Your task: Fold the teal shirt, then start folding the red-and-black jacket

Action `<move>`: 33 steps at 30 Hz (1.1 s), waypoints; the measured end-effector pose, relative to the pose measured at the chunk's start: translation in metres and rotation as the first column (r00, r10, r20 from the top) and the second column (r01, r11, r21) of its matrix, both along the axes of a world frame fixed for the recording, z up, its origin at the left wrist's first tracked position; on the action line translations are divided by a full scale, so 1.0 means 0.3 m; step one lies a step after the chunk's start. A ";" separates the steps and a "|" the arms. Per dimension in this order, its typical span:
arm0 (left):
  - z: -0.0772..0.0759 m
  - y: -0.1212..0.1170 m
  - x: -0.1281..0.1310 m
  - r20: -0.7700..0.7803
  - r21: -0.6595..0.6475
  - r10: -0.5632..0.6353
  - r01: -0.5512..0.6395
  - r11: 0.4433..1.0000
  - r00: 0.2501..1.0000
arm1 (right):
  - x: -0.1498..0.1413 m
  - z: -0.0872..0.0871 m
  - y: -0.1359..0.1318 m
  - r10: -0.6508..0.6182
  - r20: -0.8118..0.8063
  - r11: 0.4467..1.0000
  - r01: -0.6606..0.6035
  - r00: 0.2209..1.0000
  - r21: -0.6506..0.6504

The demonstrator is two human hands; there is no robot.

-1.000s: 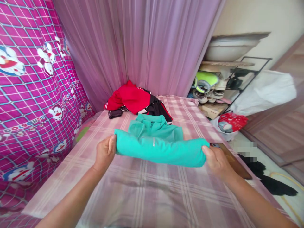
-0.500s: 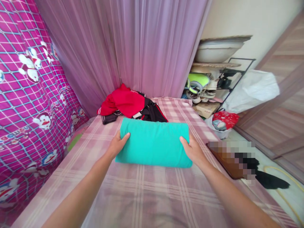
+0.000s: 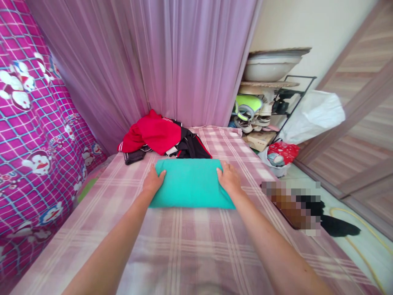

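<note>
A folded turquoise cloth [image 3: 190, 184] lies as a thick, smooth rectangle on the plaid bedspread [image 3: 196, 246]; folded up like this, its kind cannot be told. At its left end is my left hand [image 3: 154, 181], thumb on the top face and fingers round the outer side, partly hidden. My right hand [image 3: 229, 177] grips the right end, its thumb lying on top and its fingers at the far corner. Just beyond the cloth sits a crumpled red and black garment [image 3: 156, 134] with white trim.
A purple curtain [image 3: 159, 57] hangs behind the bed. Pink cartoon-print fabric [image 3: 37, 135] drapes on the left. To the right stand a shoe rack [image 3: 294, 106] with shoes and basins, a white bag [image 3: 313, 116], a red bag [image 3: 284, 152] and a wooden door [image 3: 353, 123].
The turquoise cloth appears flatter and lower on the bed. My right hand has shifted inward and its fingers have moved up over the far corner. The view has swung slightly right.
</note>
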State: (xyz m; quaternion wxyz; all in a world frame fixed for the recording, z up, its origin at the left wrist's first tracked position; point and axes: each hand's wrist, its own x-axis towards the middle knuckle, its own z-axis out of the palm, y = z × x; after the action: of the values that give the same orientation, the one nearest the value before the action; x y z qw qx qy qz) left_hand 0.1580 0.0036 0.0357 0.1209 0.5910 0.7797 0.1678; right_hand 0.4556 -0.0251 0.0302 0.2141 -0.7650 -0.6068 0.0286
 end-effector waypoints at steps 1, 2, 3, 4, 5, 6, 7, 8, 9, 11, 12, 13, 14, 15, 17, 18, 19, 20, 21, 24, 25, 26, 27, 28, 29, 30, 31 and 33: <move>0.016 -0.007 0.007 -0.052 0.066 -0.012 0.015 0.998 0.999 | -0.014 0.023 -0.002 0.029 0.019 0.998 -0.030 0.999 0.047; 0.034 -0.010 0.020 -0.114 0.143 -0.038 0.054 0.988 0.993 | -0.038 0.048 -0.001 0.061 0.038 0.993 -0.064 0.997 0.098; 0.052 -0.010 0.040 -0.181 0.215 -0.080 0.119 0.969 0.980 | -0.074 0.075 0.003 0.096 0.056 0.984 -0.103 0.994 0.144; 0.066 -0.008 0.066 -0.248 0.267 -0.132 0.199 0.943 0.960 | -0.119 0.100 0.010 0.128 0.070 0.974 -0.139 0.989 0.180; 0.074 -0.002 0.096 -0.308 0.288 -0.189 0.281 0.916 0.932 | -0.169 0.121 0.020 0.172 0.085 0.961 -0.186 0.981 0.205; 0.075 0.005 0.129 -0.354 0.273 -0.248 0.353 0.895 0.902 | -0.220 0.137 0.033 0.224 0.097 0.946 -0.240 0.970 0.219; 0.068 0.013 0.160 -0.380 0.224 -0.307 0.409 0.885 0.872 | -0.266 0.144 0.047 0.280 0.108 0.928 -0.298 0.954 0.225; 0.054 0.022 0.187 -0.386 0.154 -0.362 0.446 0.882 0.849 | -0.305 0.140 0.062 0.325 0.115 0.913 -0.343 0.939 0.219; 0.034 0.029 0.209 -0.376 0.082 -0.402 0.462 0.883 0.835 | -0.332 0.127 0.077 0.348 0.113 0.911 -0.364 0.931 0.191; -0.014 0.039 0.232 -0.344 -0.020 -0.447 0.470 0.882 0.826 | -0.348 0.073 0.102 0.333 0.084 0.937 -0.339 0.939 0.078; -0.037 0.042 0.234 -0.335 -0.034 -0.454 0.471 0.882 0.826 | -0.340 0.039 0.111 0.305 0.068 0.952 -0.306 0.950 0.008; -0.055 0.043 0.233 -0.334 -0.030 -0.456 0.474 0.880 0.825 | -0.325 0.004 0.116 0.276 0.057 0.961 -0.273 0.960 -0.052; -0.068 0.043 0.229 -0.336 -0.020 -0.460 0.482 0.876 0.822 | -0.307 -0.027 0.118 0.255 0.053 0.964 -0.249 0.965 -0.093; -0.076 0.043 0.224 -0.337 -0.013 -0.467 0.491 0.871 0.818 | -0.287 -0.053 0.117 0.245 0.056 0.965 -0.238 0.968 -0.113; -0.080 0.041 0.214 -0.330 -0.006 -0.475 0.502 0.865 0.816 | -0.253 -0.083 0.110 0.228 0.074 0.968 -0.218 0.971 -0.121; -0.078 0.041 0.210 -0.323 -0.003 -0.475 0.501 0.866 0.819 | -0.237 -0.088 0.105 0.216 0.083 0.970 -0.204 0.973 -0.129; -0.075 0.041 0.206 -0.318 0.004 -0.470 0.496 0.868 0.824 | -0.222 -0.090 0.099 0.200 0.093 0.972 -0.186 0.975 -0.140; -0.073 0.042 0.202 -0.316 0.012 -0.461 0.490 0.872 0.829 | -0.207 -0.089 0.093 0.183 0.104 0.974 -0.166 0.978 -0.152; -0.072 0.044 0.198 -0.319 0.022 -0.451 0.482 0.876 0.834 | -0.191 -0.088 0.087 0.166 0.114 0.976 -0.146 0.980 -0.163; -0.080 0.049 0.175 -0.332 0.051 -0.399 0.439 0.897 0.855 | -0.145 -0.089 0.071 0.127 0.122 0.976 -0.103 0.984 -0.190; -0.085 0.051 0.164 -0.330 0.058 -0.382 0.423 0.904 0.863 | -0.132 -0.092 0.066 0.122 0.118 0.975 -0.097 0.986 -0.198; -0.091 0.051 0.151 -0.322 0.063 -0.363 0.402 0.914 0.875 | -0.122 -0.096 0.063 0.121 0.112 0.974 -0.097 0.986 -0.203; -0.098 0.050 0.136 -0.306 0.062 -0.340 0.375 0.925 0.889 | -0.115 -0.100 0.060 0.124 0.107 0.974 -0.100 0.987 -0.202; -0.105 0.049 0.121 -0.285 0.059 -0.317 0.347 0.936 0.905 | -0.110 -0.103 0.059 0.126 0.105 0.975 -0.104 0.986 -0.196; -0.112 0.048 0.107 -0.261 0.056 -0.294 0.318 0.946 0.919 | -0.109 -0.106 0.058 0.128 0.105 0.977 -0.107 0.986 -0.185; -0.118 0.047 0.093 -0.236 0.053 -0.270 0.290 0.956 0.934 | -0.109 -0.109 0.059 0.127 0.105 0.979 -0.108 0.986 -0.174; -0.123 0.047 0.081 -0.210 0.049 -0.253 0.269 0.962 0.944 | -0.112 -0.110 0.060 0.124 0.104 0.981 -0.106 0.987 -0.164; -0.130 0.048 0.063 -0.160 0.045 -0.236 0.246 0.968 0.959 | -0.119 -0.110 0.062 0.115 0.099 0.984 -0.100 0.988 -0.149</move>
State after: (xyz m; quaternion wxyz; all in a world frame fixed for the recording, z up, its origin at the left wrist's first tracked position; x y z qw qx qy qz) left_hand 0.1769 0.0180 -0.0034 0.0609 0.6962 0.7032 0.1309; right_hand 0.4199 -0.0065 -0.0027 0.1237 -0.7450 -0.6541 0.0427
